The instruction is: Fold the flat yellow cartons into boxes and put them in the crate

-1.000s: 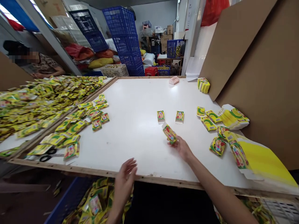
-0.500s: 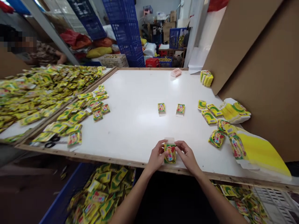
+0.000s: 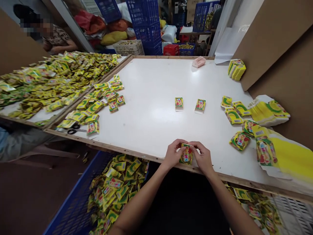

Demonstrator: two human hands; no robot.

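At the near edge of the counter [image 3: 146, 130], the small box [image 3: 186, 158] is pinched by the fingers [image 3: 177, 142] of the left hand [image 3: 172, 154] and right hand [image 3: 203, 156]; it could be creased by hard pressing or dropped if loosely held.

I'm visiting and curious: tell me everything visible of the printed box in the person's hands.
The small carton looks like thin cardboard, yellow and green with pink-and-white lettering. A pale strip shows along its top edge. Its printed face is toward the viewer, near the wooden front rim of the white table. The left hand and right hand hold its upper part, thumbs over the face.
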